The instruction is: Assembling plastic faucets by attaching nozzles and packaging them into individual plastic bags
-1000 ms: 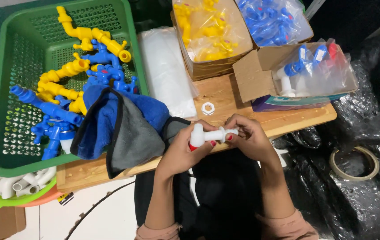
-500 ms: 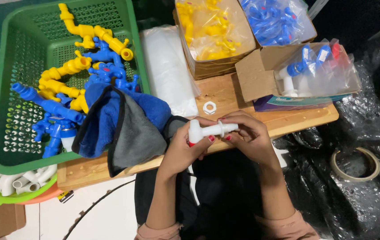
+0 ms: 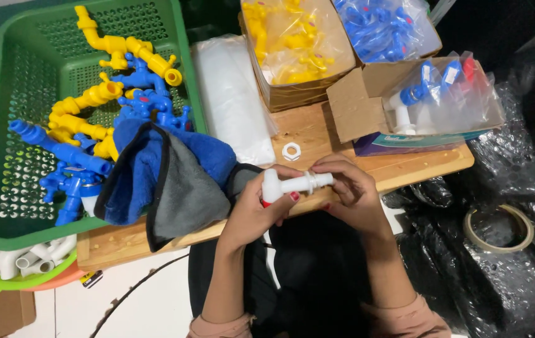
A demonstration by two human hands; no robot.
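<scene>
Between both hands' fingers [image 3: 292, 196], white tap [image 3: 292, 184]

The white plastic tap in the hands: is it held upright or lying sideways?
Sideways. The white plastic tap lies level between the left hand and right hand, its threaded end pointing right.

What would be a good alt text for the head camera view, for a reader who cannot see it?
Seen from above, a person's left hand and right hand hold a white plastic tap over a wooden table. A green basket of blue and yellow taps and a blue and grey cloth lie to the left, with boxes of bagged taps behind.
</scene>
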